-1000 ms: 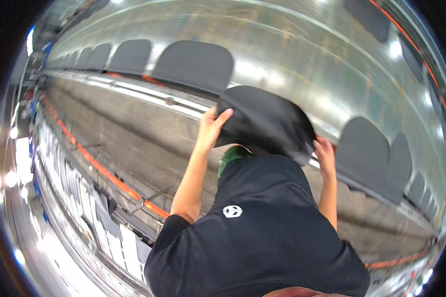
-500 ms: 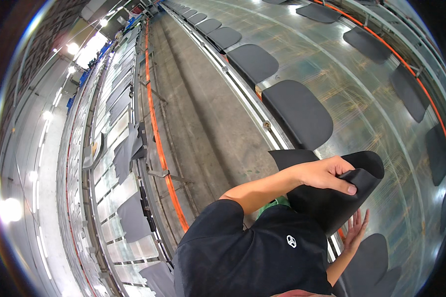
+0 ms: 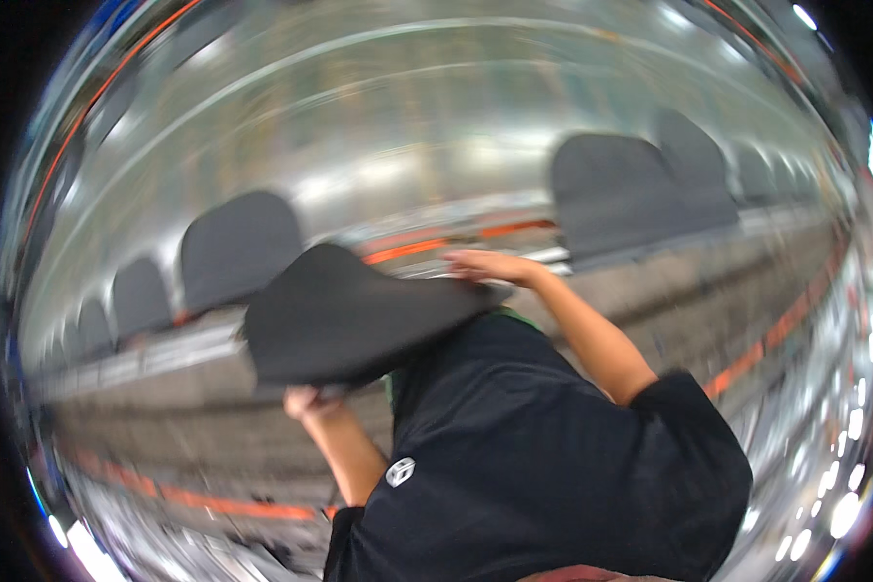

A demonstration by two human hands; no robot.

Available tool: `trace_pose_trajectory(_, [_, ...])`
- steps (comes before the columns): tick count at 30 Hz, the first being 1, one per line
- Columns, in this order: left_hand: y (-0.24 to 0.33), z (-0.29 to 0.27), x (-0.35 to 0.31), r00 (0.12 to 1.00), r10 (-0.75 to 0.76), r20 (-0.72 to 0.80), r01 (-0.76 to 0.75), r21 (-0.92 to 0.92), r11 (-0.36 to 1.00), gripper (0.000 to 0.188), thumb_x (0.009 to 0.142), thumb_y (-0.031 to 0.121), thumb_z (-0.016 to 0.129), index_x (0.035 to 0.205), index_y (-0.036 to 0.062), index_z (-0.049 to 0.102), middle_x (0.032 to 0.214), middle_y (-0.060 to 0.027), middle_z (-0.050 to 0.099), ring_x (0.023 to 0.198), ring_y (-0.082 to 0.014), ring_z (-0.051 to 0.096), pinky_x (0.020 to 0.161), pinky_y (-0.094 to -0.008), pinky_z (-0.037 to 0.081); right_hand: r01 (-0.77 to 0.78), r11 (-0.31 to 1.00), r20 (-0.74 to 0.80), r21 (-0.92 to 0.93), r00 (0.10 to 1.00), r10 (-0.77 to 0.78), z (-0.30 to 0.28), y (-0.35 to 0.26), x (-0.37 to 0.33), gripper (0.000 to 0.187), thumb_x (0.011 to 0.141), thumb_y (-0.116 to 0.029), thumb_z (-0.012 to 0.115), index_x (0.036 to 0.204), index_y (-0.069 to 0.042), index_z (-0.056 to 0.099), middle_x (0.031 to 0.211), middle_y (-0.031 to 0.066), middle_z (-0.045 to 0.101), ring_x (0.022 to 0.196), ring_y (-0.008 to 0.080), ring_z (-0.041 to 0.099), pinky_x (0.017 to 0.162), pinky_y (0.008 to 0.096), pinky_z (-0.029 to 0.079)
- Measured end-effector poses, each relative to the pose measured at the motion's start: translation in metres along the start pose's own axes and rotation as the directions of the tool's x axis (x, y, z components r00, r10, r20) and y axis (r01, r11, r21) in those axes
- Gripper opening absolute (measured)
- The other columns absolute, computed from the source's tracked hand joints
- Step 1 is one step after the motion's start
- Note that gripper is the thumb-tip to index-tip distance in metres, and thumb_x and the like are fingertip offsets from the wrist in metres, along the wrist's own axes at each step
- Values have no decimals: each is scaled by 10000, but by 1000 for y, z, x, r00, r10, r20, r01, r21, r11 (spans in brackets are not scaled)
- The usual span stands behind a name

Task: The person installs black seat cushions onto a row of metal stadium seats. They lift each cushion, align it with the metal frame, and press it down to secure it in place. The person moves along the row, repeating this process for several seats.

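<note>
A flexible dark grey sheet point(image 3: 349, 315) with a rounded end hangs in the air in front of my body, bowed along its length. My left hand point(image 3: 308, 400) is closed on its near left edge, with the fingers partly hidden by the sheet and blurred. At the sheet's narrower right end is my right hand point(image 3: 485, 266), fingers together on top and the sheet's tip under them. Beyond it on the broad shiny table lie similar pieces: a rounded grey panel point(image 3: 241, 247) to the left and a pair of overlapping grey panels point(image 3: 616, 194) to the right.
The table's metal edge rail point(image 3: 189, 351) runs close in front of me, with an orange strip point(image 3: 412, 249) along it. More grey panels point(image 3: 141, 296) line the edge at left. Concrete floor point(image 3: 194, 422) lies below; another orange strip point(image 3: 747, 359) crosses at right.
My view has swung round to face the table, blurring the scene. The sheet, folded in my left hand before, is now spread out. My right hand has gone from open and free onto its end.
</note>
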State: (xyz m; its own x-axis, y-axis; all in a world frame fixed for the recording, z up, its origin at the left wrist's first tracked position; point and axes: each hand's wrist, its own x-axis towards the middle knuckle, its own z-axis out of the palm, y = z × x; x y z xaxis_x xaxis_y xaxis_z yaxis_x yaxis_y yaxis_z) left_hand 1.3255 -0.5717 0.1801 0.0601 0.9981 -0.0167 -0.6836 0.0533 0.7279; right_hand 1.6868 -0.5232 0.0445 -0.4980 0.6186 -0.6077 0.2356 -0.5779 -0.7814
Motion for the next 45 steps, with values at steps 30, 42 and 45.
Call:
trace_pose_trajectory(30, [-34, -116, 172, 996, -7, -90, 63, 638, 767, 211, 964, 90, 564, 1130, -40, 574, 1107, -114, 652, 978, -162, 591, 884, -301, 458, 295, 955, -923, 18, 372, -97, -12, -49, -40, 436, 916, -340, 737, 1144, 27, 673, 979, 26, 695, 839, 66, 594, 727, 237, 463])
trace_pose_trajectory(42, [-126, -140, 206, 941, 45, -336, 339, 937, -86, 430, 877, 443, 691, 1095, 71, 688, 942, -94, 752, 922, -268, 709, 872, -420, 476, -209, 943, -916, -260, 363, -172, -103, 31, 39, 446, 866, -407, 728, 1020, 11, 707, 974, 169, 721, 903, 273, 677, 820, 371, 507])
trace_pose_trajectory(45, [-127, -141, 205, 927, 76, -368, 373, 927, -51, 397, 874, 420, 706, 1062, 70, 703, 914, -94, 754, 881, -267, 716, 836, -409, 500, -167, 952, -933, -257, 301, -199, -111, 29, 48, 410, 866, -393, 742, 984, -2, 714, 902, 135, 714, 852, 214, 664, 790, 342, 503])
